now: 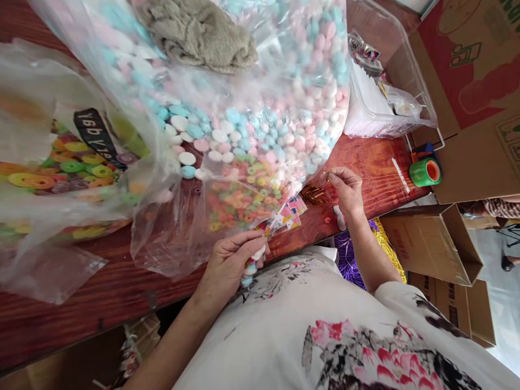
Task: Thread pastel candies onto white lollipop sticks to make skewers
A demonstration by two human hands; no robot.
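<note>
My left hand is closed around a small clear packet of pastel candies at the near edge of the red-brown table; the packet's printed top sticks out past my fingers. My right hand pinches a thin gold twist tie above the table, next to a small pile of gold ties. A large clear bag of pink, blue and white candies lies just beyond both hands. A smaller heap of coloured ring candies sits inside plastic close to my left hand.
A second bag of coloured ring candies lies at the left. A grey cloth rests on the big bag. A clear bin, a green tape roll and cardboard boxes are at the right.
</note>
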